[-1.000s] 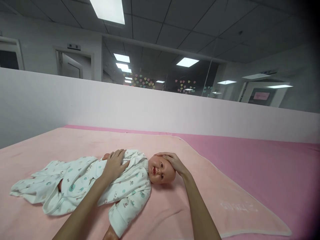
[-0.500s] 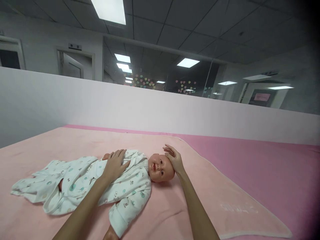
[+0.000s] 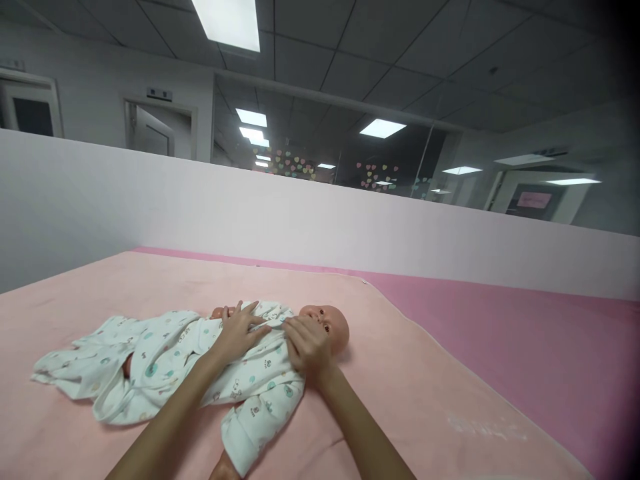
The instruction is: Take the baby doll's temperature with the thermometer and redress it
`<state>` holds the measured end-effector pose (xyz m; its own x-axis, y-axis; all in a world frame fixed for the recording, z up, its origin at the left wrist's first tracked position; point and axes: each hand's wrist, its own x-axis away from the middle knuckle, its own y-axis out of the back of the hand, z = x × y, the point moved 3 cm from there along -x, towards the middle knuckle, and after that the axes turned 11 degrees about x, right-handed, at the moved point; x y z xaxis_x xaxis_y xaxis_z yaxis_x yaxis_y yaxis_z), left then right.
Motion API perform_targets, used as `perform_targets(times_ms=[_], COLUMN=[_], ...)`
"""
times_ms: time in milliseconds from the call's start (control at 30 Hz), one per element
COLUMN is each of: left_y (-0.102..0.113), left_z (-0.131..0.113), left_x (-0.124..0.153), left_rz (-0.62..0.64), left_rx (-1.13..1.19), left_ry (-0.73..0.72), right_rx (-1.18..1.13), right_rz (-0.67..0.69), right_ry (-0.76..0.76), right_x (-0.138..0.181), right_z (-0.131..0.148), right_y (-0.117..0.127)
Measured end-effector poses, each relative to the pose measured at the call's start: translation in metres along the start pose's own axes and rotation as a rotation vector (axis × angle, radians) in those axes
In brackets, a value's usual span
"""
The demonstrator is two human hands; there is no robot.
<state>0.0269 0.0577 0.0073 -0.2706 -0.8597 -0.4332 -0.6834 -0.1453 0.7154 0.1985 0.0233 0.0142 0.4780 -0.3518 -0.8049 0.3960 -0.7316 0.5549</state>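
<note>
Doll [image 3: 253, 377] on its back, one hand at its chest, one at its neck

The doll lay on a blanket [image 3: 400, 380], its head [image 3: 339, 327] to the right and the legs of its suit [image 3: 167, 353] trailing loosely to the left. Stretched crosswise in front of the person, it put the chest and neck within easy reach of one hand each, or so I judged.

The left hand [image 3: 240, 333] rested on the chest, fingers spread and nearly straight, thumb apart; it lay over the suit and had closed round nothing that I could see. Such a broad, light contact probably kept the body from shifting. The left forearm [image 3: 173, 420] slanted over the doll's middle.

The right hand [image 3: 311, 343] was at the neck end of the suit, fingers close together and slightly bent, its back hiding the lower part of the head. Whether the fingertips pinched cloth or merely lay on it, I could not tell.

The near sleeve [image 3: 265, 417] stuck out towards the person, apart from both hands. Beneath the blanket was a pink mat [image 3: 500, 333], the blanket presumably there as a softer layer, and a white panel [image 3: 350, 220] rose along the far side, perhaps as a guard
</note>
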Motion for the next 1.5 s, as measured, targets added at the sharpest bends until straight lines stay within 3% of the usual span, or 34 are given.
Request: perform_targets(times_ms=[133, 400, 633, 867, 1133, 1500], left_y=[-0.002, 0.0, 0.004, 0.004, 0.002, 0.003], left_z=[0.002, -0.01, -0.016, -0.017, -0.015, -0.015], left_x=[-0.002, 0.002, 0.006, 0.006, 0.005, 0.005], left_rz=[-0.105, -0.233, -0.229, -0.239, -0.239, -0.261], left_rx=[0.026, -0.091, -0.16, -0.144, -0.134, -0.113], left_ry=[0.021, -0.03, -0.068, -0.064, -0.075, -0.036], right_rx=[-0.079, -0.078, -0.01, 0.028, -0.069, -0.1], right_rz=[0.07, 0.13, 0.228, 0.166, 0.203, -0.024], right_ry=[0.068, -0.107, -0.153, -0.214, -0.199, -0.027], right_x=[-0.006, -0.005, -0.008, -0.004, -0.001, -0.004], right_z=[0.028, 0.02, 0.025, 0.024, 0.02, 0.028], right_y=[-0.014, -0.018, -0.015, -0.015, -0.022, -0.009])
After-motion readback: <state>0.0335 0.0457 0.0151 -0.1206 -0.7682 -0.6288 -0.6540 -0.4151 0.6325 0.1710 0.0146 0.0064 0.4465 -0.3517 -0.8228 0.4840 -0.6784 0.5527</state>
